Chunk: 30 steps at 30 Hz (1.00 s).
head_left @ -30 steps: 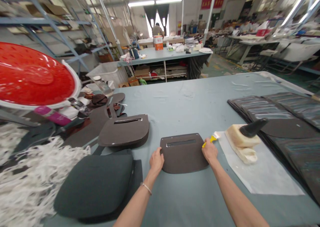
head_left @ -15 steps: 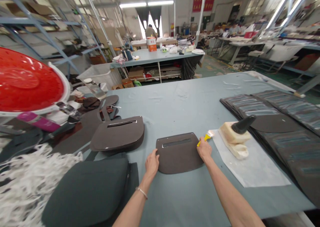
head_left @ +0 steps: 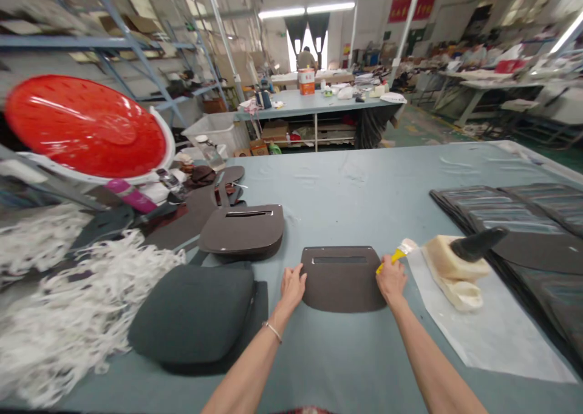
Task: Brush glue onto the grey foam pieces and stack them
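The left hand (head_left: 291, 288) lies flat and open against the left edge of a dark brown panel (head_left: 342, 279), its fingers spread and pressing lightly rather than gripping, while the right hand (head_left: 390, 279) is closed around a yellow-handled brush (head_left: 395, 256) just off the panel's right edge, its pale bristles pointing up and away. The panel lies flat on the grey-blue surface (head_left: 346, 359), between the hands, with a narrow slot (head_left: 339, 260) near its far edge. Over the last second, the hands and panel have kept the same arrangement, and the main change is the view swinging slightly (the whole room slides across the frame). A second slotted panel (head_left: 241, 229) lies up and to the left, beside a dark grey cushion (head_left: 191, 314) and a tangle of white shredded strips (head_left: 77, 305). To the right, a cream block (head_left: 449, 262) with a black cone-shaped piece (head_left: 478, 245) sits on a white sheet (head_left: 473, 335), next to stacked dark panels (head_left: 496, 210). A red disc with a white rim (head_left: 86, 125) looms at far left.
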Tool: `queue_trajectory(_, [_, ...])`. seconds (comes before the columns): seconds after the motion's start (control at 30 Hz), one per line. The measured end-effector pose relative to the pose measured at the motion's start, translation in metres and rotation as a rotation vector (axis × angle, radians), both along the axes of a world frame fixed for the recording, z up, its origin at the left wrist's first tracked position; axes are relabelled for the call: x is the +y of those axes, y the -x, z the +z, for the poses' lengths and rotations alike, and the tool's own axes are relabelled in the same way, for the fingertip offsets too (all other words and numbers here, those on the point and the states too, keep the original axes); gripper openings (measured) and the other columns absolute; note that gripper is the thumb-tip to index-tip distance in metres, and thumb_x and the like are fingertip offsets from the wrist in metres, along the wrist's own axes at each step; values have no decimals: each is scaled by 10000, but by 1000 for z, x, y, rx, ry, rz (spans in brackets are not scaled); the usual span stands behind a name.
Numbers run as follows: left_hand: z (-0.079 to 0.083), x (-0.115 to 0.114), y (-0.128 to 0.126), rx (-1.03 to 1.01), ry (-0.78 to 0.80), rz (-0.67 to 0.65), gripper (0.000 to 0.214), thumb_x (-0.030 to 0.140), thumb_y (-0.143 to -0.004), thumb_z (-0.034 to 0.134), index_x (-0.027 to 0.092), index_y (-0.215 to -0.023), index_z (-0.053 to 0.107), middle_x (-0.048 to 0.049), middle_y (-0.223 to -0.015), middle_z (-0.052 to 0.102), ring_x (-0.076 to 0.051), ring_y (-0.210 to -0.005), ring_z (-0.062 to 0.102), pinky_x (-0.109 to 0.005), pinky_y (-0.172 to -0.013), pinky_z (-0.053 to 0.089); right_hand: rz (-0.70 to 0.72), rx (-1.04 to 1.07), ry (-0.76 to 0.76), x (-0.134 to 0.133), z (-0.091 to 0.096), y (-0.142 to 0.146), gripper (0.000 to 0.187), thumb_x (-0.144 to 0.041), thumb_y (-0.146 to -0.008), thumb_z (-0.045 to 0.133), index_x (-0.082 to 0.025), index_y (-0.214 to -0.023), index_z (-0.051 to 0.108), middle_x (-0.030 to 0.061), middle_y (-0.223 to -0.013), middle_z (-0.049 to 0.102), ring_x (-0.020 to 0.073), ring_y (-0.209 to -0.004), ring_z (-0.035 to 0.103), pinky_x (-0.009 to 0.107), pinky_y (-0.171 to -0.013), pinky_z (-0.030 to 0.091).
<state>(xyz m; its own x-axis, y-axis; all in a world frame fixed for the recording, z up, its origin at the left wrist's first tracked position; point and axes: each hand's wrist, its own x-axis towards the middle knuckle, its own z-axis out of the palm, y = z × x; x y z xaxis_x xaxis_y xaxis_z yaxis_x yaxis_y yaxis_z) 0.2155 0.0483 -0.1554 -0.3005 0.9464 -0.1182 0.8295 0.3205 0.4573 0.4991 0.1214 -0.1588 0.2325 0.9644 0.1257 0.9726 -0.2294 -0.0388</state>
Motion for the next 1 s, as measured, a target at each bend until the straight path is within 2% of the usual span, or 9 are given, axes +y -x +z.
queue_trajectory(0.1, [22, -22, 30, 68, -62, 66, 445, 356, -889, 424, 251, -1322, 404, -88, -1157, 523, -195, -1062, 489, -314, -925, 375, 84, 6, -89, -15, -9, -6, 215, -152, -842, 427, -175, -1033, 524, 124, -892, 510, 263, -903, 492, 297, -648, 349])
queue_trajectory(0.23, [49, -82, 96, 380, -144, 358, 463, 341, -871, 442, 196, -1309, 409, -140, -1232, 476, -289, -1138, 418, -434, -946, 338, 137, 204, -160, -40, -29, -10, 180, -254, -879, 395, -177, -1004, 501, 97, -794, 511, 219, -688, 490, 279, -561, 319])
queue_trajectory(0.37, [58, -124, 145, 286, -119, 371, 266, 324, -877, 421, 195, -1041, 584, -92, -1002, 583, -232, -962, 523, -347, -850, 409, 275, 436, -196, -67, -31, 36, 184, -367, -884, 387, -203, -903, 468, 77, -770, 518, 206, -639, 491, 285, -586, 340])
queue_trajectory(0.5, [54, -120, 140, -19, -165, 325, 219, 370, -846, 473, 199, -879, 607, -30, -842, 619, -163, -777, 563, -269, -758, 437, 493, 737, -53, -100, -8, 135, 292, -511, -851, 438, -220, -826, 441, 24, -715, 508, 176, -602, 483, 271, -599, 357])
queue_trajectory(0.67, [59, -107, 102, -326, -165, 216, 334, 439, -874, 407, 194, -972, 610, -24, -876, 656, -147, -794, 585, -242, -752, 459, 662, 1194, 147, -129, 20, 234, 356, -509, -763, 572, -213, -905, 435, 20, -856, 548, 167, -734, 518, 266, -701, 408])
queue_trajectory(0.73, [66, -109, 103, -238, -193, 178, 360, 402, -912, 324, 211, -1033, 604, -46, -1004, 648, -154, -919, 573, -262, -850, 440, 632, 1272, 100, -132, 25, 248, 292, -460, -775, 554, -213, -863, 425, 9, -821, 519, 161, -727, 496, 263, -702, 404])
queue_trajectory(0.8, [70, -116, 117, 34, -194, 306, 365, 392, -903, 356, 192, -1124, 566, -100, -1152, 585, -207, -1066, 508, -346, -932, 401, 613, 1286, 45, -132, 25, 250, 205, -393, -801, 507, -214, -836, 416, -3, -784, 487, 149, -707, 473, 253, -698, 395])
queue_trajectory(0.9, [70, -125, 144, 422, -78, 509, 524, 478, -802, 521, 133, -1196, 496, -177, -1224, 483, -317, -1103, 438, -448, -853, 418, 623, 1238, 9, -128, 21, 236, 124, -319, -803, 475, -213, -837, 422, -12, -773, 471, 133, -681, 458, 237, -684, 391])
queue_trajectory(1.0, [64, -125, 159, 488, 2, 359, 330, 459, -793, 537, 172, -951, 580, -118, -1076, 514, -263, -949, 492, -351, -747, 433, 599, 1172, -32, -122, 14, 212, 102, -295, -789, 471, -213, -824, 422, -10, -771, 466, 131, -678, 458, 233, -678, 396])
